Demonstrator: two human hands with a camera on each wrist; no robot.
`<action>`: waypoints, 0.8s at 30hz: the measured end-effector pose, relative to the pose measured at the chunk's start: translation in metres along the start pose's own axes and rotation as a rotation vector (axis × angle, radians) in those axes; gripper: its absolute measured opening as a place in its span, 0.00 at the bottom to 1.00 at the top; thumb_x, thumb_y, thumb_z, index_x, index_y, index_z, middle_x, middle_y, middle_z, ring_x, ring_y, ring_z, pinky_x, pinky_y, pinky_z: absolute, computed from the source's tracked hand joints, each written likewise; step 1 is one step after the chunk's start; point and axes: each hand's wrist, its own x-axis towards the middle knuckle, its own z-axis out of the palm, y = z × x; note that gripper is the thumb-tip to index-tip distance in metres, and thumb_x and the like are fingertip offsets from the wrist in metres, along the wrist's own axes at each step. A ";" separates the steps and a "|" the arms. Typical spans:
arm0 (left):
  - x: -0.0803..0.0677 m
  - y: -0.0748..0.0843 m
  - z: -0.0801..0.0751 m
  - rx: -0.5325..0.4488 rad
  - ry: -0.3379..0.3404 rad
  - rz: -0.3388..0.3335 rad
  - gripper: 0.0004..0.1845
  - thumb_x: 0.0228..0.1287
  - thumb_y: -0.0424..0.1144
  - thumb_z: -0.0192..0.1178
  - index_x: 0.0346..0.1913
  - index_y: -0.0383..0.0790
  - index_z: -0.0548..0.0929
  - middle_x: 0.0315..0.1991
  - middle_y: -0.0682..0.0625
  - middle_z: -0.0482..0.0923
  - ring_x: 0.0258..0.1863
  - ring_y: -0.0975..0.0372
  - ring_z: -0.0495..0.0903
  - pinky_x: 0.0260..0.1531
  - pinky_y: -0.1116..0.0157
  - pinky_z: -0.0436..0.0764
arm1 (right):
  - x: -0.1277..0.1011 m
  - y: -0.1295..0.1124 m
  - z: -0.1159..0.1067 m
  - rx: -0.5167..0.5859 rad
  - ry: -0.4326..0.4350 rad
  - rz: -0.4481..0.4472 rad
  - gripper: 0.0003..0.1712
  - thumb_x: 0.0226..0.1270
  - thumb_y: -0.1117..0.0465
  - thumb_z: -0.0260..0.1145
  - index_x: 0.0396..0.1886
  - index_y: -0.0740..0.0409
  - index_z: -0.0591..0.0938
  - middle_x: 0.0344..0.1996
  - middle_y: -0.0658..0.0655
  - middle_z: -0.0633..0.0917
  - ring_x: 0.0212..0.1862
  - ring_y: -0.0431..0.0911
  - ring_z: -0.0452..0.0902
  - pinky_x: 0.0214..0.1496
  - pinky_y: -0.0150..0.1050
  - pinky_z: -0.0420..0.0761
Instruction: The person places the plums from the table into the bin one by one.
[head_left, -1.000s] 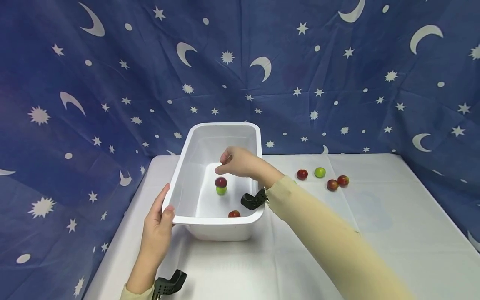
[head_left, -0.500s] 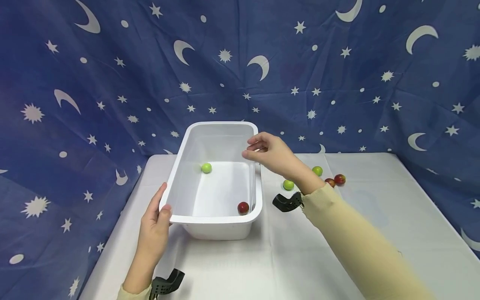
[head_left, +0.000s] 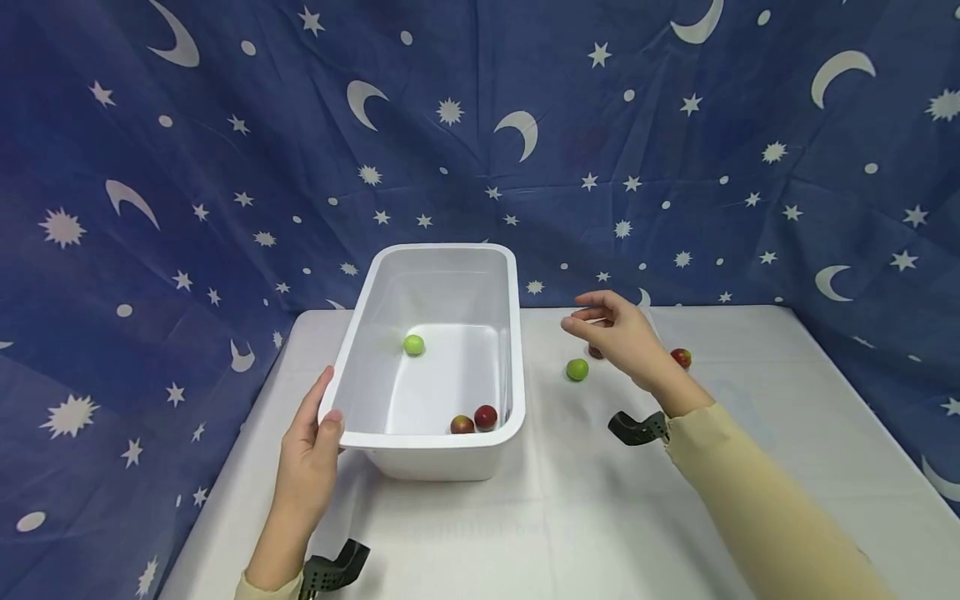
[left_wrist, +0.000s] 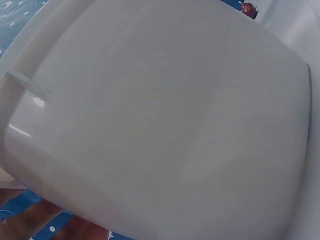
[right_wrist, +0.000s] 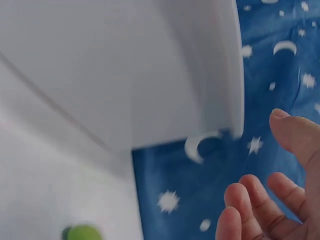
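Note:
A deep white plastic tub stands on the table. My left hand grips its near left corner, thumb over the rim and fingers against the outside; in the left wrist view the tub's wall hides most of that hand. Inside the tub lie a small round green fruit at the left, and a red-green one and a dark red one at the near end. To the tub's right, my right hand hovers with loosely bent fingers and holds nothing, partly hiding a dark red fruit behind it.
A green fruit lies on the white tablecloth between the tub and my right hand. Another red fruit sits farther right. Behind the table hangs a blue cloth with moons and stars.
My right hand has moved from over the tub out to the right, above the table. A dark red fruit that was above the green one now lies at the tub's near end. My left hand keeps its grip.

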 end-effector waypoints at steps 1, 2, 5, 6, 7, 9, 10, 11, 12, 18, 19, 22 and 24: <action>0.000 0.000 0.000 0.001 -0.004 0.000 0.26 0.75 0.38 0.45 0.74 0.57 0.63 0.69 0.49 0.63 0.54 0.57 0.72 0.41 0.73 0.79 | -0.001 0.006 -0.003 0.004 0.006 0.008 0.41 0.56 0.39 0.71 0.65 0.52 0.69 0.52 0.55 0.78 0.45 0.53 0.78 0.43 0.44 0.80; -0.001 0.000 0.000 0.000 -0.008 0.004 0.27 0.75 0.38 0.45 0.74 0.55 0.62 0.70 0.48 0.63 0.54 0.56 0.72 0.41 0.73 0.79 | -0.002 0.012 -0.006 0.004 0.015 0.013 0.42 0.56 0.40 0.71 0.65 0.53 0.69 0.52 0.56 0.78 0.46 0.52 0.78 0.47 0.46 0.80; -0.001 0.002 -0.001 -0.015 -0.017 0.005 0.27 0.75 0.37 0.45 0.74 0.53 0.62 0.70 0.47 0.63 0.55 0.56 0.72 0.42 0.73 0.78 | -0.006 0.028 -0.015 -0.018 0.044 0.024 0.42 0.57 0.39 0.71 0.66 0.54 0.69 0.53 0.57 0.77 0.50 0.50 0.77 0.53 0.48 0.76; -0.001 0.002 -0.001 -0.016 -0.020 0.008 0.27 0.75 0.37 0.45 0.74 0.52 0.61 0.70 0.46 0.63 0.54 0.56 0.72 0.42 0.73 0.78 | -0.007 0.034 -0.018 -0.027 0.051 0.027 0.42 0.57 0.39 0.70 0.66 0.54 0.69 0.53 0.57 0.77 0.51 0.50 0.77 0.54 0.48 0.75; -0.001 0.003 -0.001 -0.022 -0.021 0.010 0.27 0.75 0.37 0.45 0.75 0.52 0.61 0.70 0.46 0.63 0.54 0.56 0.72 0.42 0.73 0.78 | -0.008 0.039 -0.021 -0.035 0.058 0.029 0.42 0.58 0.39 0.70 0.66 0.53 0.69 0.54 0.57 0.77 0.51 0.49 0.76 0.53 0.49 0.75; -0.001 0.004 0.000 -0.031 -0.020 0.013 0.27 0.75 0.36 0.45 0.74 0.52 0.62 0.69 0.46 0.63 0.55 0.57 0.72 0.43 0.73 0.78 | -0.011 0.050 -0.028 -0.049 0.070 0.032 0.41 0.59 0.39 0.69 0.67 0.54 0.69 0.54 0.58 0.77 0.52 0.50 0.75 0.53 0.49 0.76; -0.001 0.004 0.000 -0.038 -0.020 0.016 0.27 0.75 0.35 0.45 0.74 0.52 0.62 0.69 0.46 0.63 0.55 0.56 0.72 0.43 0.73 0.78 | -0.012 0.055 -0.031 -0.058 0.076 0.038 0.41 0.60 0.39 0.68 0.67 0.54 0.69 0.54 0.58 0.77 0.52 0.51 0.75 0.52 0.48 0.77; -0.001 0.004 0.000 -0.048 -0.019 0.016 0.27 0.75 0.35 0.45 0.74 0.52 0.62 0.69 0.46 0.63 0.55 0.56 0.72 0.44 0.72 0.78 | -0.013 0.061 -0.034 -0.068 0.084 0.047 0.41 0.60 0.39 0.68 0.67 0.54 0.68 0.55 0.58 0.77 0.52 0.51 0.74 0.51 0.48 0.78; -0.001 0.003 0.000 -0.049 -0.022 0.021 0.27 0.75 0.34 0.45 0.74 0.52 0.62 0.70 0.46 0.62 0.56 0.56 0.71 0.44 0.72 0.78 | -0.015 0.067 -0.038 -0.079 0.091 0.060 0.40 0.61 0.39 0.67 0.67 0.54 0.68 0.55 0.58 0.77 0.52 0.52 0.74 0.50 0.47 0.78; 0.001 -0.001 0.000 -0.039 -0.041 0.022 0.28 0.75 0.34 0.44 0.75 0.54 0.60 0.71 0.49 0.60 0.59 0.56 0.69 0.47 0.71 0.77 | -0.021 0.101 -0.056 -0.129 0.158 0.142 0.45 0.61 0.35 0.64 0.68 0.59 0.65 0.56 0.61 0.75 0.52 0.54 0.74 0.50 0.48 0.78; 0.001 -0.001 -0.001 -0.038 -0.041 0.019 0.28 0.75 0.34 0.44 0.75 0.54 0.60 0.71 0.49 0.60 0.59 0.56 0.69 0.47 0.71 0.77 | -0.022 0.106 -0.059 -0.139 0.168 0.153 0.46 0.61 0.35 0.64 0.69 0.60 0.65 0.56 0.62 0.75 0.52 0.55 0.74 0.50 0.48 0.78; 0.001 -0.002 -0.001 -0.022 -0.033 0.021 0.28 0.75 0.35 0.45 0.75 0.53 0.61 0.71 0.49 0.61 0.56 0.56 0.70 0.44 0.72 0.78 | -0.023 0.117 -0.063 -0.156 0.191 0.189 0.51 0.58 0.31 0.63 0.70 0.61 0.64 0.57 0.64 0.74 0.54 0.55 0.73 0.50 0.48 0.75; 0.001 -0.001 -0.001 -0.024 -0.027 0.020 0.27 0.75 0.35 0.45 0.74 0.53 0.61 0.71 0.49 0.61 0.56 0.56 0.70 0.44 0.72 0.78 | -0.024 0.122 -0.065 -0.159 0.200 0.223 0.53 0.57 0.30 0.63 0.71 0.60 0.62 0.59 0.65 0.72 0.56 0.57 0.71 0.51 0.47 0.73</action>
